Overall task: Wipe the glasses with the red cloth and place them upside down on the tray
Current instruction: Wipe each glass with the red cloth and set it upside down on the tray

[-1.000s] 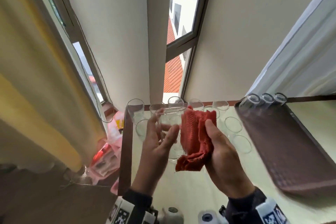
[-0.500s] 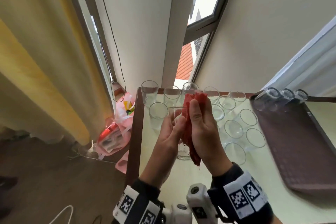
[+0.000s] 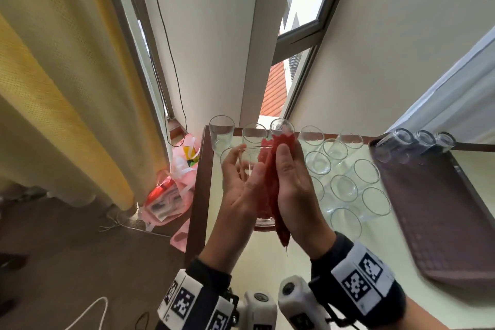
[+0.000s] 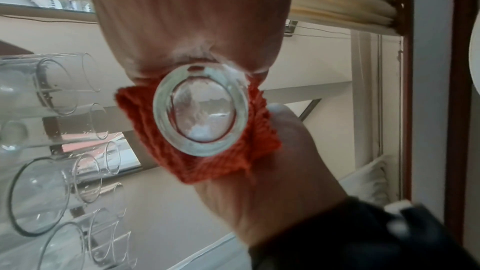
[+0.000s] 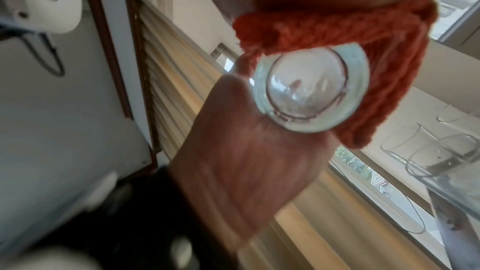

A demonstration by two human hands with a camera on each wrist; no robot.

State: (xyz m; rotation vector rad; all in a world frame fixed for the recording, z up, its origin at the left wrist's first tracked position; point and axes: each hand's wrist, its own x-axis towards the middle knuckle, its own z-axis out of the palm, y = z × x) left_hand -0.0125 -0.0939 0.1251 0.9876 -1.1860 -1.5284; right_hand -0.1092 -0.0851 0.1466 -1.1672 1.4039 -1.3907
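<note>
A clear glass [image 3: 247, 166] is held upright above the table's left part, its thick base [image 4: 200, 110] facing both wrist cameras. My left hand [image 3: 245, 162] grips its left side, thumb on the near wall. My right hand [image 3: 289, 169] holds the red cloth [image 3: 269, 190] wrapped against the glass's right side, and the cloth's tail hangs below my palm. The cloth [image 5: 363, 48] curls round the base [image 5: 311, 87] in the right wrist view. A brown tray [image 3: 442, 222] lies to the right with three glasses [image 3: 391, 146] upside down along its far edge.
Several upright glasses [image 3: 344, 187] stand on the pale table [image 3: 267, 257] between my hands and the tray, others in a row along the far edge [image 3: 221, 128]. The table's dark left edge [image 3: 199, 185] drops to the floor, where pink bags [image 3: 171, 195] lie by a yellow curtain.
My right hand has turned from beside the glass to pressing the cloth flat round it, and the cloth has bunched between palm and glass. Both hands sit closer together.
</note>
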